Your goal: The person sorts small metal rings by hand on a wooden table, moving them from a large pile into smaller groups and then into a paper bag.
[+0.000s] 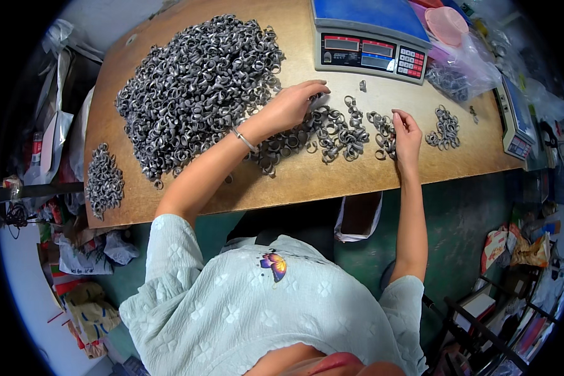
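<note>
Small grey metal rings are heaped in a big pile [200, 88] on the left of the wooden table [332, 185]. My left hand [297, 103] reaches over the pile's right edge, fingers stretched out and bent slightly down above some rings; the space beneath the palm is hidden. Right of it lies a loose cluster of rings [344, 135]. Beside a smaller cluster [382, 135] rests my right hand [408, 135], its fingers slightly curved and apart, touching the cluster's right side. I cannot make out a ring held in either hand.
A counting scale [373, 47] with a blue top stands at the back. Further right are a separate ring cluster [445, 128], a plastic bag [470, 69] and a second scale [515, 119]. Another small ring pile [104, 182] sits at the left edge. Below the front edge is an open box [358, 216].
</note>
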{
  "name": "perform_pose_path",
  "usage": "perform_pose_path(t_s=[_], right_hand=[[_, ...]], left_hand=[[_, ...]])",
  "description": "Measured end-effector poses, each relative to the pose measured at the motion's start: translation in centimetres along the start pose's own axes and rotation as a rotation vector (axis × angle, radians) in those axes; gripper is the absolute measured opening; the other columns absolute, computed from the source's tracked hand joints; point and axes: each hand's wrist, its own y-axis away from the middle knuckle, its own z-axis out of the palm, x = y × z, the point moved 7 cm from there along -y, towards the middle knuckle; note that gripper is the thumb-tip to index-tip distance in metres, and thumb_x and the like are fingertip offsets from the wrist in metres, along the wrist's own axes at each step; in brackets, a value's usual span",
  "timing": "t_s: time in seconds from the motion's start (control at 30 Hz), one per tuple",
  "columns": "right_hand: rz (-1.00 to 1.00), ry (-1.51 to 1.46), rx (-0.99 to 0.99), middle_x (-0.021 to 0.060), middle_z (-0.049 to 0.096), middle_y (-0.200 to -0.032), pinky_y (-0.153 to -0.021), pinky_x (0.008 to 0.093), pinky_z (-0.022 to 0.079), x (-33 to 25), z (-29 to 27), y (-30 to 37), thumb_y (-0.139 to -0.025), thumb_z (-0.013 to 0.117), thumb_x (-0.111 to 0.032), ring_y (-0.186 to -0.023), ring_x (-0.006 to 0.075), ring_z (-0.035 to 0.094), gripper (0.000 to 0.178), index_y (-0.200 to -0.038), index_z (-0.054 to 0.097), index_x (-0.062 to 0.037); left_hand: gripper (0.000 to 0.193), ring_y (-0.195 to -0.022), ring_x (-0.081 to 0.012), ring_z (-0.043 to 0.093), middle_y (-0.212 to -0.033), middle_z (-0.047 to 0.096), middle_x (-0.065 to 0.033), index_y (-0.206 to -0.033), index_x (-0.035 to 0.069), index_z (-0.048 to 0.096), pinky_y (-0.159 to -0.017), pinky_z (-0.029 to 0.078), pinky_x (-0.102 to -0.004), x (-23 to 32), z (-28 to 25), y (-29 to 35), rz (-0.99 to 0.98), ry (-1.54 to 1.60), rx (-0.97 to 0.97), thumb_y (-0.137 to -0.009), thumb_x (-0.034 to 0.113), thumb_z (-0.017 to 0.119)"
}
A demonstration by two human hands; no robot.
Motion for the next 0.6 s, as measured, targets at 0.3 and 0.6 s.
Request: perform_pose_path(t_s=[0.3,0.6], right_hand=[[-0.620,0.766,-0.157,0.0126,0.053,-0.103,-0.094,0.0405,0.035,-3.5,1.2,5.7,-0.069,0.074,-0.019,-0.102,0.0317,0.047,0.053,-0.114,0.051,-0.0036],[-0.643,0.746,-0.125,0.0154,0.055,-0.096,-0.074,0.0406,0.047,-3.5,2.1,7.5,-0.079,0.064,-0.004,-0.087,0.0333,0.057,0.030,-0.108,0.055,-0.0023]], left_hand=[[0.044,-0.109,-0.0183,0.058,-0.120,0.061,-0.0093,-0.115,0.003,0.059,-0.091,0.045,-0.0289,-1.8,-0.3,-0.9,-0.167,0.278,0.035,-0.076,-0.012,0.045],[0.030,-0.101,-0.0214,0.060,-0.109,0.062,-0.0129,-0.111,0.001,0.059,-0.088,0.046,-0.0315,5.5,0.0,4.4,0.004,0.378,0.126,-0.083,-0.005,0.047]])
